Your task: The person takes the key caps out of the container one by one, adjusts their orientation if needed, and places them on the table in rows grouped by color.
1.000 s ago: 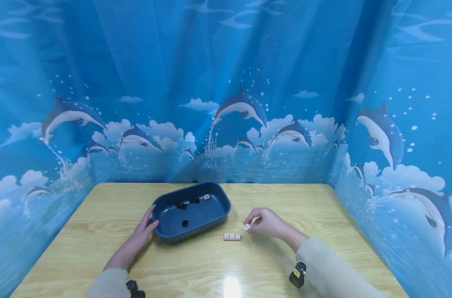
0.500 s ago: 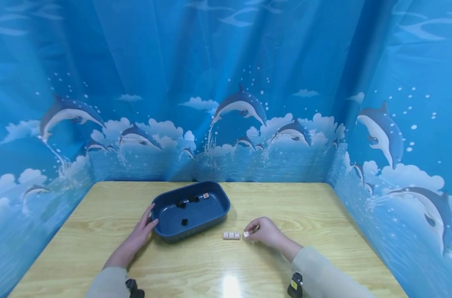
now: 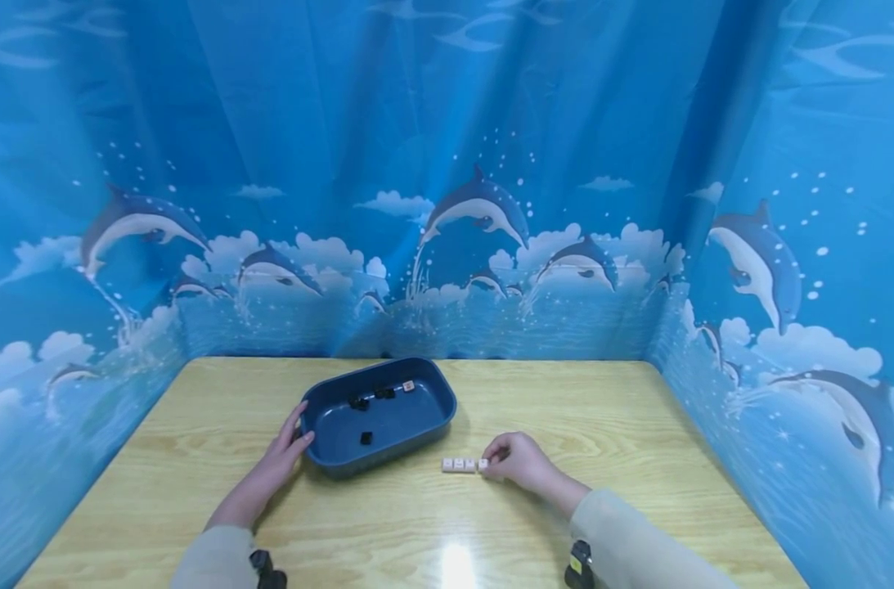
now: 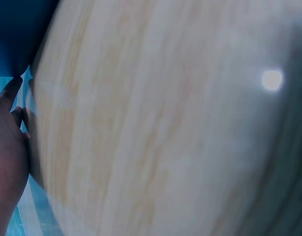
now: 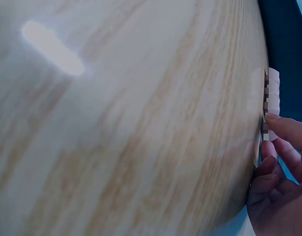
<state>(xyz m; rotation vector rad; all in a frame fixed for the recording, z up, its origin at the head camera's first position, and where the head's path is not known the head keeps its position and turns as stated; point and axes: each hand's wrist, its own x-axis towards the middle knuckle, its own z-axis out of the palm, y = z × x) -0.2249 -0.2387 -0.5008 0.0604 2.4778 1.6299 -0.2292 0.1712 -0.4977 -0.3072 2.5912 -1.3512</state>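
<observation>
In the head view my right hand (image 3: 522, 462) pinches a small white keycap (image 3: 482, 465) between thumb and fingertips. It sits at the right end of a short row of matching white keycaps (image 3: 458, 465) on the table, the marks facing up. The right wrist view shows the row edge-on (image 5: 274, 93), with the thumb at its near end. My left hand (image 3: 279, 460) rests against the left end of a blue plastic tray (image 3: 402, 449), its thumb and forefinger spread along the rim. One of its fingers touches the tray in the left wrist view.
Inside the tray lie several small black pieces (image 3: 366, 438) and one white keycap (image 3: 408, 386) with a reddish mark. The wood-grain table (image 3: 373, 532) ends at a blue dolphin-print curtain (image 3: 432, 327) behind and at the sides.
My right hand has come down and left, bringing the pinched keycap from apart to the right end of the row. My left hand and the tray have stayed put.
</observation>
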